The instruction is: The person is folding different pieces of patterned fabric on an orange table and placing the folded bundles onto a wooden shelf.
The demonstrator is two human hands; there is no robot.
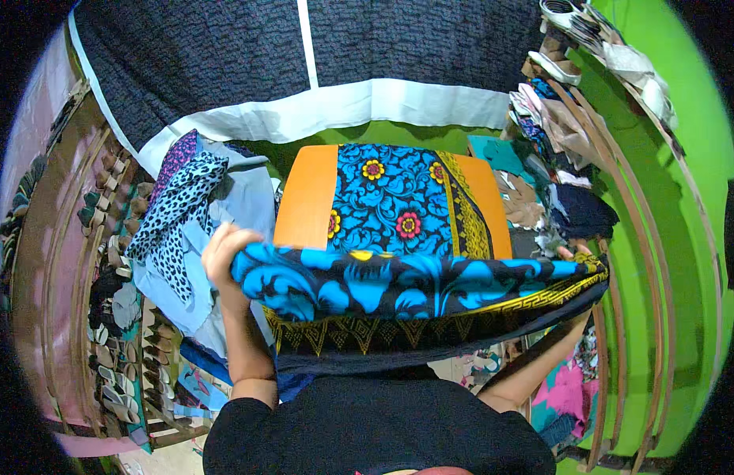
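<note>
A batik-style cloth (406, 281) in blue and black, with a yellow patterned border, stretches across in front of my chest. Its left end is gripped by my left hand (227, 252), fingers closed over the edge. At the other end, my right hand (571, 253) holds the cloth, which covers most of that hand; only some fingertips show. Beyond them, an orange tabletop (303, 202) carries matching floral fabric (390, 194), lying flat. I cannot tell whether this is part of the held cloth.
Light blue fabric (252, 194) and a spotted cloth (181, 207) are heaped left of the table. Fabric scraps (521, 198) lie to its right. Shoe racks (117, 388) stand far left, wooden rails (656, 261) run along the green wall, and a dark curtain (422, 47) hangs behind.
</note>
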